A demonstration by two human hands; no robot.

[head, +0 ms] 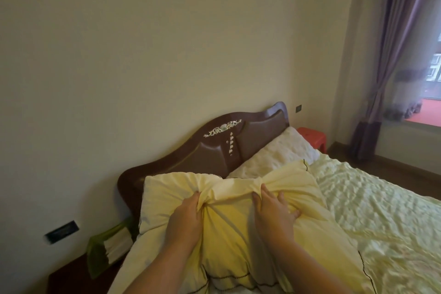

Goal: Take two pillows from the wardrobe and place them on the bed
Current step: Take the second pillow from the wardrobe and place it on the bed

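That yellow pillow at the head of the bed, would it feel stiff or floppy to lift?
Probably floppy: the yellow pillow bunches into deep folds where the left hand grips it. Likely light for its bulk, since it looks puffy. Unlikely to roll, as it slumps on the bed.

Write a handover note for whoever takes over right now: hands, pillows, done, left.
Left hand: grips the yellow pillow by a bunch of its cover.
Right hand: lies on the same pillow, fingers spread, pressing.
Pillows: the yellow one is on the bed at the near end of the headboard. The white pillow lies beside it at the far end.
Done: both pillows look to be on the bed.
Left: probably just let go and smooth the yellow one flat.
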